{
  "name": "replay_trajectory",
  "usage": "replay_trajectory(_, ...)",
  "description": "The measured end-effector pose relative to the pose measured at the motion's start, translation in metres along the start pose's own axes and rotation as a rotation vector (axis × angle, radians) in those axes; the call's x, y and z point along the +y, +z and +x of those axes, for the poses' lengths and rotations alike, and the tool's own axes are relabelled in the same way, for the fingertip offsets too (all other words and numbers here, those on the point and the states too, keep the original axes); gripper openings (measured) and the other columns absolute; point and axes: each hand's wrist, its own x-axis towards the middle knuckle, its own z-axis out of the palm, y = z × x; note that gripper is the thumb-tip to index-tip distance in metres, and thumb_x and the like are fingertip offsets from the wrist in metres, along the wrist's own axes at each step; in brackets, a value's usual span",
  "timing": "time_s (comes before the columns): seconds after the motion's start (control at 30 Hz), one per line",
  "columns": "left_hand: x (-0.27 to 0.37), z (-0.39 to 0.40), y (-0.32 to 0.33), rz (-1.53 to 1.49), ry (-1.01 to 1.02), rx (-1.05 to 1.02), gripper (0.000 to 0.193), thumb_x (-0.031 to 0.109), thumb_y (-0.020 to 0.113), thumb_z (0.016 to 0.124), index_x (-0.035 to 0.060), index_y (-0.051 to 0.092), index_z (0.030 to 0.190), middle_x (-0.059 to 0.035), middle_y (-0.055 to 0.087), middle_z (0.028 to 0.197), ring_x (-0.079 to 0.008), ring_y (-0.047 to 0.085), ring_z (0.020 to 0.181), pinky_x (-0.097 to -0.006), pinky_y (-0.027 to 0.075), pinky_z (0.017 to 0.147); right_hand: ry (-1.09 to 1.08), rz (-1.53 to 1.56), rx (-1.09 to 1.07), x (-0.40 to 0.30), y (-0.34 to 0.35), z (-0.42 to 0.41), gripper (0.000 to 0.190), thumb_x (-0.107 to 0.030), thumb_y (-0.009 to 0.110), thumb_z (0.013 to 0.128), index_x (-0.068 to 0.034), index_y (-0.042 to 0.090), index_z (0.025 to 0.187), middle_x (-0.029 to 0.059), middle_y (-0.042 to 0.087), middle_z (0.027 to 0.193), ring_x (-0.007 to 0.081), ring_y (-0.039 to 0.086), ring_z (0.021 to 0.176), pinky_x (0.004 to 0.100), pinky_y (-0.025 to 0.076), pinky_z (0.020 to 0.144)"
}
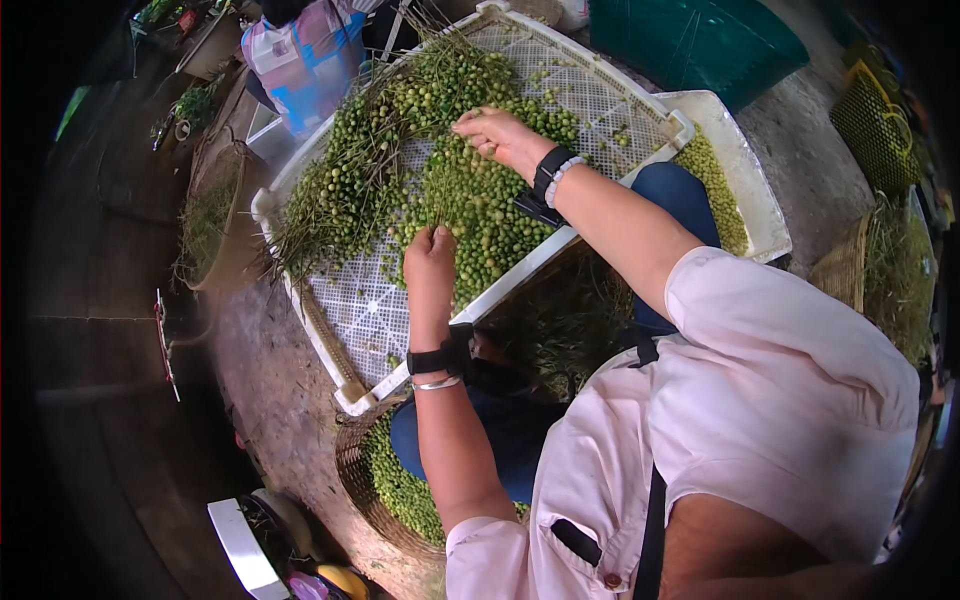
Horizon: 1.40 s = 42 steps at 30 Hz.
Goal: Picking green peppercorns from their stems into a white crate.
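Observation:
My left hand [430,262] grips a bunch of thin green stems [442,184] by its ends, over the near part of a white plastic mesh tray [345,307]. The stems fan out away from me above a heap of loose small round green fruits [491,251]. Beyond them, my right hand [501,139] hovers over the fruits with its fingers curled; whether something small is between the fingertips cannot be made out. Stalks with fruit clusters [352,172] are piled along the tray's left and far side. Both wrists wear black bands.
On the right stands a white box [761,206] holding paler fruits. A woven basket [349,457] of green fruits sits below the tray's near left corner. A dark green tub [690,49] is at the back. Another person [307,64] in a patterned top is beyond the tray.

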Motion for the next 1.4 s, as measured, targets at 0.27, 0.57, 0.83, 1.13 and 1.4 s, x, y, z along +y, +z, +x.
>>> replay_trajectory(0.27, 0.016, -0.01, -0.007, -0.559, -0.201, -0.144, 0.021, 0.024, 0.045, 0.095, 0.0103, 0.046, 0.079, 0.0087, 0.03, 0.054, -0.0024, 0.023, 0.041, -0.0209, 0.016, 0.037, 0.157, -0.105, -0.211, 0.013, 0.001, -0.083, 0.037, -0.045, 0.058, 0.085, -0.008, 0.058, 0.087, 0.0013, 0.054, 0.081, 0.0059, 0.05, 0.061, 0.0147, 0.027, 0.037)
replay_trajectory(0.57, 0.02, -0.009, 0.001, -0.53, -0.193, -0.186, 0.02, 0.023, 0.045, 0.095, 0.0084, 0.048, 0.081, 0.0083, 0.031, 0.055, -0.0025, 0.024, 0.041, -0.0205, 0.017, 0.037, 0.211, -0.258, -0.389, 0.03, 0.021, -0.095, 0.034, -0.033, 0.061, 0.087, -0.001, 0.056, 0.1, 0.0034, 0.056, 0.083, 0.0051, 0.046, 0.058, 0.0175, 0.026, 0.038)
replay_trajectory(0.83, 0.023, -0.016, -0.001, -0.425, -0.102, -0.206, 0.022, 0.024, 0.047, 0.095, 0.0073, 0.049, 0.081, 0.0081, 0.032, 0.056, -0.0023, 0.025, 0.043, -0.0202, 0.018, 0.038, 0.166, 0.178, -0.227, 0.035, -0.007, -0.081, 0.022, -0.024, 0.053, 0.091, -0.003, 0.055, 0.096, 0.0005, 0.051, 0.081, 0.0047, 0.044, 0.055, 0.017, 0.026, 0.037)
replay_trajectory(1.13, 0.015, -0.019, 0.001, -0.228, 0.034, -0.222, 0.022, 0.024, 0.047, 0.095, 0.0067, 0.05, 0.081, 0.0087, 0.032, 0.056, -0.0019, 0.026, 0.044, -0.0199, 0.019, 0.04, 0.131, 0.116, -0.35, 0.014, -0.01, -0.071, 0.033, -0.031, 0.054, 0.09, -0.008, 0.056, 0.114, 0.0038, 0.053, 0.088, 0.0067, 0.046, 0.06, 0.0135, 0.028, 0.037)
replay_trajectory(1.4, 0.014, -0.02, 0.003, -0.285, 0.007, -0.259, 0.022, 0.025, 0.049, 0.094, 0.0066, 0.05, 0.082, 0.0087, 0.033, 0.055, -0.0021, 0.025, 0.044, -0.0203, 0.018, 0.04, 0.217, 0.453, -0.393, 0.018, -0.007, -0.054, 0.015, -0.02, 0.06, 0.087, -0.007, 0.056, 0.093, 0.0028, 0.053, 0.085, 0.0054, 0.045, 0.059, 0.0138, 0.028, 0.037)
